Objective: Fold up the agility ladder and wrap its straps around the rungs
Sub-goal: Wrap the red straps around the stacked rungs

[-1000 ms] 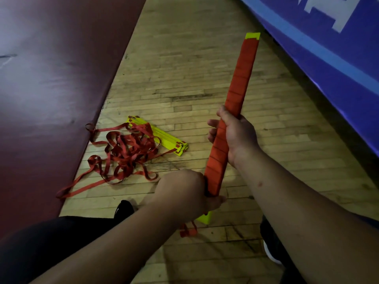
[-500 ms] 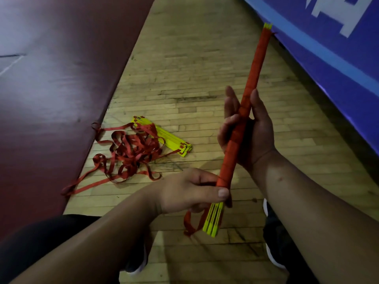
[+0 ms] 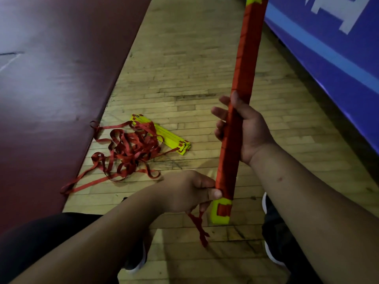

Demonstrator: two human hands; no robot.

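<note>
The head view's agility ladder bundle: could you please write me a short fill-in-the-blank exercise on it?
1. The right hand grips the strap-wrapped bundle near its ____.
2. The left hand pinches the bundle just above its ____ end.
3. The bundle's bare rung tips are ____ in colour.
4. The second ladder lies unwrapped, its straps tangled, on the ____ floor.

Missing words: middle; lower; yellow; wooden.
</note>
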